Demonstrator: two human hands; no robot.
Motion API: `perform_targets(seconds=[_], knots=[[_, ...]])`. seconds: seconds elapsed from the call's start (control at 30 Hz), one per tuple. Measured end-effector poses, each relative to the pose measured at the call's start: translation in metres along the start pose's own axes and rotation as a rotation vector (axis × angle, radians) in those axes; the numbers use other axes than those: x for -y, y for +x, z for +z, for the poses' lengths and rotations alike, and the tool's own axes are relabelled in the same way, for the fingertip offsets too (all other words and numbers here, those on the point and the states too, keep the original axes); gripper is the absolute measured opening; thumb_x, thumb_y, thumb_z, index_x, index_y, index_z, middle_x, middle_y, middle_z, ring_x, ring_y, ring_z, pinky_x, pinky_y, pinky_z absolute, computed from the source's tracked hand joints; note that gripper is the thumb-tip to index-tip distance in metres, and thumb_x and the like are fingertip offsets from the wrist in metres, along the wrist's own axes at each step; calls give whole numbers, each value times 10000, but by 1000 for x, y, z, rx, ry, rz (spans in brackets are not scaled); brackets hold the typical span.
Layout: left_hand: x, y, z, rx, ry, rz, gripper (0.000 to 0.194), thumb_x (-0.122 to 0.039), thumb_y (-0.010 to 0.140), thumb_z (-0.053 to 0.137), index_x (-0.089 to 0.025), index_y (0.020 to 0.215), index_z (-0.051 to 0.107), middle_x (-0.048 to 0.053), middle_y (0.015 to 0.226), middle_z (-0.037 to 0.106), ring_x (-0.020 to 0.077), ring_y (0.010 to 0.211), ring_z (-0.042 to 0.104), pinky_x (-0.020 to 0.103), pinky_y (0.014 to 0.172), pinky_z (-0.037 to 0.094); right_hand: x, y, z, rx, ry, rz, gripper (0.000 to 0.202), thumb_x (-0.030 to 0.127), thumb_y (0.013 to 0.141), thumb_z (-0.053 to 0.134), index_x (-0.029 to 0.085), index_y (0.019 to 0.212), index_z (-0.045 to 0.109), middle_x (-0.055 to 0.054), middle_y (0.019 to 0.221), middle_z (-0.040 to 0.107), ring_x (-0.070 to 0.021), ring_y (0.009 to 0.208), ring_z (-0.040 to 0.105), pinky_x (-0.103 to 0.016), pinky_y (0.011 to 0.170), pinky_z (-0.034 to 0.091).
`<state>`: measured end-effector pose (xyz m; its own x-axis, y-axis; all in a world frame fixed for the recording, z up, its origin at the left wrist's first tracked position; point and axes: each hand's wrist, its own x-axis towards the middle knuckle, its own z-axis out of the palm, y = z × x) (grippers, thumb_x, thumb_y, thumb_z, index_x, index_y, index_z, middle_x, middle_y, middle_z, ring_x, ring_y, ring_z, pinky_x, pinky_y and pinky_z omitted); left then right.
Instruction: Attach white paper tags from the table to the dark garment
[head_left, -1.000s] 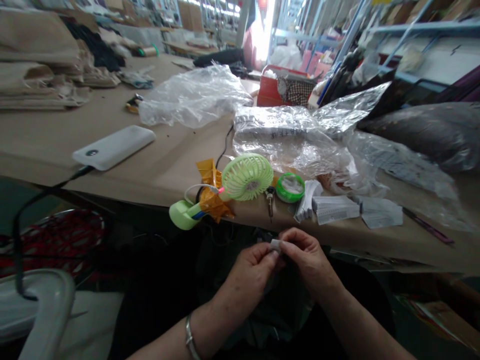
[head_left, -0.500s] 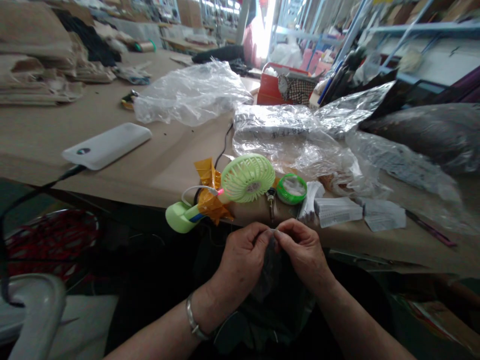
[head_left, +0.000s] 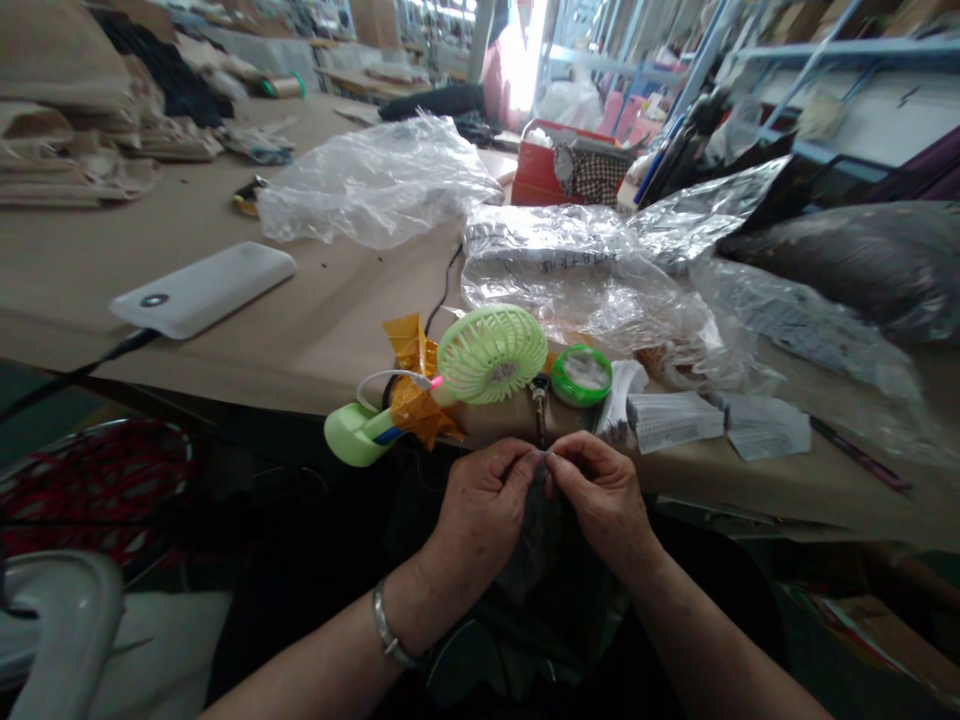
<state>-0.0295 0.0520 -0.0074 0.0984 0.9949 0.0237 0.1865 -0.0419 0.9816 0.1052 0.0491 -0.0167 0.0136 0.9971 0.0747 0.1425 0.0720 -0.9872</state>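
My left hand (head_left: pixel 484 505) and my right hand (head_left: pixel 600 490) meet at the table's front edge, thumbs and forefingers pinched tip to tip. Between them they grip the top edge of a dark, thin, cloth-like piece (head_left: pixel 536 545), which hangs down towards my lap. Whether anything smaller sits in the pinch is hidden by the fingers. Just beyond the fingertips, a small metal-tipped tool (head_left: pixel 540 400) lies on the table. A light green handheld fan (head_left: pixel 491 355), bound with orange tape, is to the left of it, and a round green tub (head_left: pixel 581 376) with whitish contents to the right.
Paper label stacks (head_left: pixel 675 418) and dark tweezers (head_left: pixel 859 452) lie along the front edge at right. Clear plastic bags (head_left: pixel 375 185) spread across the table (head_left: pixel 352 300). A white power bank (head_left: pixel 206 290) with a cable lies left. Behind stands a red box (head_left: pixel 536 172).
The view has shifted slightly, so the table things sit a little further left. Both hands keep their pinch on the dark piece, with only tiny finger movement.
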Motion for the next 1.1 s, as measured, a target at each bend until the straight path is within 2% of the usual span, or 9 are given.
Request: perform_targets(seconds=[0.37, 0.67, 0.8, 0.87, 0.93, 1.0, 1.03, 1.1], knots=[[0, 3, 0, 7, 32, 15, 226, -193, 837, 516, -171, 658, 652, -31, 598, 623, 94, 583, 560, 176, 576, 417, -2, 2, 2, -7, 42, -5, 117, 236, 791, 593, 177, 691, 576, 54, 546, 540, -79, 513, 499, -194, 512, 403], [-8, -3, 0, 20, -41, -48, 210, -185, 814, 520, -159, 642, 638, -19, 590, 618, 101, 571, 551, 179, 553, 423, -2, -3, 1, 9, 82, 30, 136, 269, 797, 617, 175, 703, 588, 45, 552, 560, -84, 520, 515, -199, 521, 417], [-7, -10, -2, 51, -39, -76, 217, -221, 821, 520, -168, 663, 658, -16, 603, 638, 109, 572, 567, 185, 543, 428, -2, -17, -9, 53, 36, 40, 116, 298, 824, 609, 183, 824, 620, 36, 607, 591, -97, 549, 548, -205, 529, 440], [-1, -12, -3, 46, -9, -100, 213, -242, 817, 525, -175, 679, 672, -16, 601, 647, 120, 570, 578, 193, 532, 431, -1, -26, -21, 36, -96, -25, 88, 278, 842, 595, 197, 868, 619, 37, 630, 600, -99, 561, 558, -205, 536, 443], [9, -14, -3, 44, 27, -129, 201, -261, 809, 533, -183, 727, 699, -5, 645, 685, 145, 616, 616, 215, 565, 458, 0, -33, -36, -19, -304, -167, 36, 229, 848, 588, 203, 834, 610, 35, 651, 594, -97, 582, 556, -207, 557, 439], [19, -15, -2, 49, 60, -140, 195, -276, 778, 576, -202, 882, 724, 15, 841, 747, 188, 789, 669, 263, 720, 498, 2, -33, -52, -103, -513, -346, 46, 182, 842, 589, 200, 800, 597, 21, 693, 589, -106, 629, 555, -222, 600, 441], [24, -15, -1, 8, 78, -154, 219, -279, 755, 604, -203, 921, 724, 29, 925, 751, 210, 870, 672, 292, 797, 493, 3, -31, -60, -156, -608, -428, 48, 171, 838, 592, 197, 798, 595, 10, 718, 588, -117, 660, 556, -237, 628, 444], [30, -17, 1, -11, 107, -199, 216, -278, 722, 636, -203, 899, 734, 49, 952, 753, 240, 925, 669, 324, 852, 480, 4, -24, -71, -256, -788, -541, 6, 188, 832, 606, 192, 828, 607, -18, 766, 592, -154, 734, 556, -287, 696, 448]])
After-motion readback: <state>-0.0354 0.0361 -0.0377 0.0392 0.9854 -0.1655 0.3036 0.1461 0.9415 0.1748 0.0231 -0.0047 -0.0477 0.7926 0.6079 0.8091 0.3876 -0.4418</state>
